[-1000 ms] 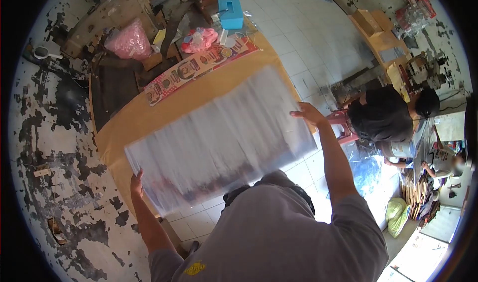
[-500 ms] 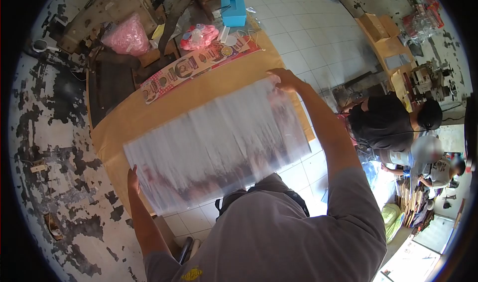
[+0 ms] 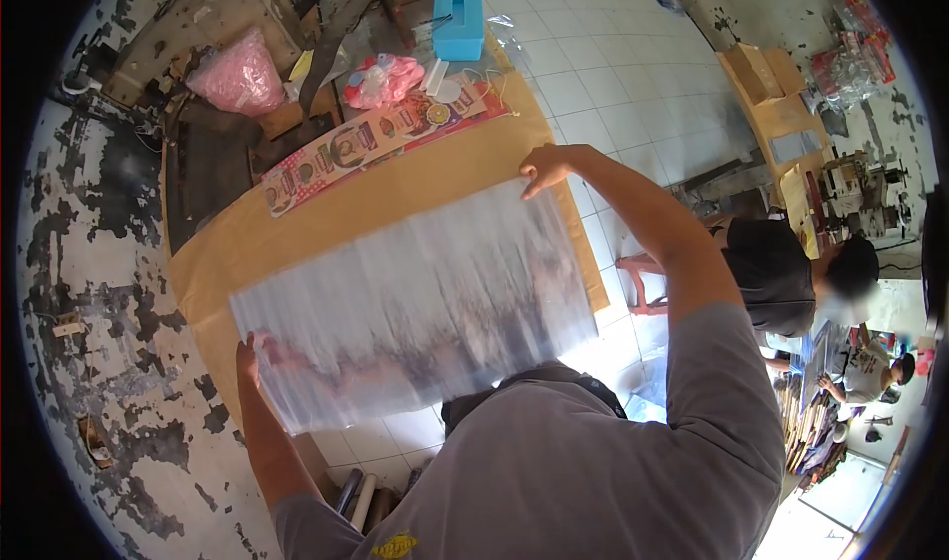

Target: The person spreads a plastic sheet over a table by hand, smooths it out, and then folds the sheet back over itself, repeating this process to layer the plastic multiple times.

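Note:
A wide, glossy, see-through plastic sheet [image 3: 405, 308] lies tilted across the near part of the table, its lower edge in front of my body. The left end of the sheet is gripped by my left hand [image 3: 249, 360], fingers partly behind the edge. At the upper right corner, my right hand [image 3: 544, 170] pinches the sheet between thumb and curled fingers. Brown paper [image 3: 435, 170] covers the table under it. Beyond the sheet lies a printed colourful strip [image 3: 346, 150] with a pink border.
At the table's far side are a pink plastic bag [image 3: 240, 76], a pink bundle [image 3: 384, 79] and a blue tissue box [image 3: 458, 26]. A peeling wall [image 3: 129, 362] stands at left. Rolls [image 3: 358, 501] lean low by my left arm. A co-worker [image 3: 776, 273] sits at right near a red stool [image 3: 643, 283].
My right hand and the sheet's right end have come slightly down and left, and the sheet's pattern of glare has shifted. My left hand still grips the left end. The co-worker appears further right.

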Motion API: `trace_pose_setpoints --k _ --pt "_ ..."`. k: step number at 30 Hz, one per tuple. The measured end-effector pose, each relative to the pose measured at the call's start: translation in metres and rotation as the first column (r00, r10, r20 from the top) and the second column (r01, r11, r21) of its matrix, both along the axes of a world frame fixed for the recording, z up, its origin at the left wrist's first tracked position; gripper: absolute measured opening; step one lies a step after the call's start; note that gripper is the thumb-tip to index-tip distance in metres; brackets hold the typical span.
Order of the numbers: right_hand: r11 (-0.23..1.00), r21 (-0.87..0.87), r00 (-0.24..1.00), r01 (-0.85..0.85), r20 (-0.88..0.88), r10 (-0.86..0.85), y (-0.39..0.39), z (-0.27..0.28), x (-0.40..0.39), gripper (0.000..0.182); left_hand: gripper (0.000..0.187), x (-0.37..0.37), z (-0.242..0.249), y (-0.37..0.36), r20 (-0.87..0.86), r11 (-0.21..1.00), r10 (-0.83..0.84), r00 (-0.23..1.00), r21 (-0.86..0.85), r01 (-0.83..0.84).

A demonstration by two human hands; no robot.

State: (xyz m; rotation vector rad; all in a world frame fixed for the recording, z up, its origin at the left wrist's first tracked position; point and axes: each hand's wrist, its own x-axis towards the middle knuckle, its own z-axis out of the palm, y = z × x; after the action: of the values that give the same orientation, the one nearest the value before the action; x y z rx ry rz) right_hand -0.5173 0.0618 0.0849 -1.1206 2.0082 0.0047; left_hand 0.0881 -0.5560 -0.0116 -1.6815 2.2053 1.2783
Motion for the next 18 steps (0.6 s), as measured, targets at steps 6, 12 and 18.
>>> trace_pose_setpoints --k 6,12,18 --pt "0.962 -0.223 0.984 0.159 0.117 -0.135 0.033 0.06 -0.011 0.048 0.079 0.019 -0.028 -0.027 0.094 0.989 0.081 0.992 -0.131 -0.068" --pt "0.99 -0.021 0.99 0.136 0.035 -0.135 0.046 -0.012 -0.027 0.047 0.063 -0.015 0.029 0.02 0.179 0.979 -0.194 0.964 -0.024 0.202" --pt "0.958 -0.201 0.978 0.205 0.088 -0.191 0.037 0.024 -0.02 0.048 0.061 0.001 0.008 0.007 0.056 0.99 -0.07 0.996 -0.116 0.076"
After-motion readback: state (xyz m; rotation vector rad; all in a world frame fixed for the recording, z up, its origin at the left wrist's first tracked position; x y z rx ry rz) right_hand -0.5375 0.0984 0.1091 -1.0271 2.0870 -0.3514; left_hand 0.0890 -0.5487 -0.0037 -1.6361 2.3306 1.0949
